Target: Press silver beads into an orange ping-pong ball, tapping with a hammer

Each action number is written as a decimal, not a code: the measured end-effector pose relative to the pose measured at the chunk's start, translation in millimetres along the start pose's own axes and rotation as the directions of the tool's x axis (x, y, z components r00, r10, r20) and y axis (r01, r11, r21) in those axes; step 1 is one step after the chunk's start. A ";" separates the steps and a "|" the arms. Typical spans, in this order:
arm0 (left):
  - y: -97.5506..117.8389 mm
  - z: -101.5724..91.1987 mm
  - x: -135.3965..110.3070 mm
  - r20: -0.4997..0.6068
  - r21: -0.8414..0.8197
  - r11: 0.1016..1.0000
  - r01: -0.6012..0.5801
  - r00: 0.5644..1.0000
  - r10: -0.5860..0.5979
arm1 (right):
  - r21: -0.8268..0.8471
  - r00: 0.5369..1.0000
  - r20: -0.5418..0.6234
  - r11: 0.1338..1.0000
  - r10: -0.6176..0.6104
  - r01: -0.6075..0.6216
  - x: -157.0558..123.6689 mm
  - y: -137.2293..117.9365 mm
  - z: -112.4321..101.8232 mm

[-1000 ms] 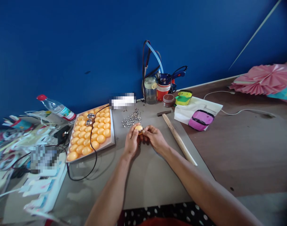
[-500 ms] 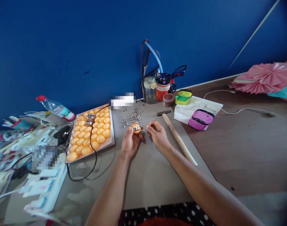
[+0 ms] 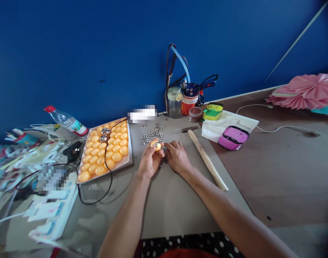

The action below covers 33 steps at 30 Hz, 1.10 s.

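Note:
My left hand point(image 3: 150, 163) is closed round an orange ball point(image 3: 154, 144) that has shiny metal pieces on its upper face. My right hand point(image 3: 177, 154) lies palm down just to the right of the ball, its fingers curled together with the tips close to it. What these fingers pinch, if anything, is too small or hidden to make out. Behind both hands, a loose heap of small shiny metal pieces point(image 3: 155, 132) is spread on the grey mat point(image 3: 174, 211).
On the left, orange balls fill a shallow box point(image 3: 131, 150), crossed by a black cable point(image 3: 110, 179). A hammer's dark head point(image 3: 189, 129) and wooden handle point(image 3: 208, 159) lie on the right, near a purple pouch point(image 3: 233, 138). A bottle point(image 3: 69, 123) and jar point(image 3: 175, 104) stand behind.
My right hand has moved left and turned palm down, closing the gap to the ball. The ball is tilted a little differently in my left hand. The whole view has shifted slightly.

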<state>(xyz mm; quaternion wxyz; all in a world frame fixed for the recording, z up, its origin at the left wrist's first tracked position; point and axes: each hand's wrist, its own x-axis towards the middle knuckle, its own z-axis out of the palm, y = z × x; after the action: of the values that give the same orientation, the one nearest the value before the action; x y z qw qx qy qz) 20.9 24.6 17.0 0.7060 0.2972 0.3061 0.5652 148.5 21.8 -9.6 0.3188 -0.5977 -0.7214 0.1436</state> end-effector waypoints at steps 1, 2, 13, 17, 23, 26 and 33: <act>0.2 0.5 -0.4 0.008 -0.001 1.000 -0.001 1.000 0.001 | -0.027 1.000 0.015 1.000 -0.009 0.010 -0.6 -1.2 -0.8; 0.4 1.0 -0.8 0.016 0.000 1.000 -0.003 1.000 0.003 | -0.052 0.999 0.028 0.999 -0.016 0.018 -1.1 -2.2 -1.6; 0.3 3.0 -2.1 0.053 0.005 0.999 -0.034 0.998 0.034 | -0.180 0.993 0.108 0.982 -0.042 0.061 -2.0 -5.2 -3.1; 0.3 3.2 -2.3 0.057 0.008 0.999 -0.039 0.998 0.038 | -0.201 0.991 0.133 0.978 -0.027 0.053 -1.4 -6.7 -4.1; -0.8 1.7 -0.8 0.055 -0.030 0.999 -0.030 0.998 0.032 | -0.180 0.994 0.107 0.982 -0.031 0.050 1.4 -6.9 -2.1; -0.6 0.5 0.6 0.023 -0.049 0.998 -0.041 0.999 0.042 | -0.167 0.993 0.116 0.984 -0.035 0.054 3.1 -7.7 -2.0; 0.7 -3.6 2.3 -0.012 -0.049 0.997 -0.059 0.998 0.059 | -0.036 1.000 0.013 0.999 -0.017 0.017 6.0 -2.9 3.8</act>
<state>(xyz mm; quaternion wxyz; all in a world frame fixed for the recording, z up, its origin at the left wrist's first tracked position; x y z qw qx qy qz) 18.1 27.3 15.0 0.6945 0.2855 0.2869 0.5948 143.3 27.5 -9.1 0.3047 -0.5963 -0.7310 0.1316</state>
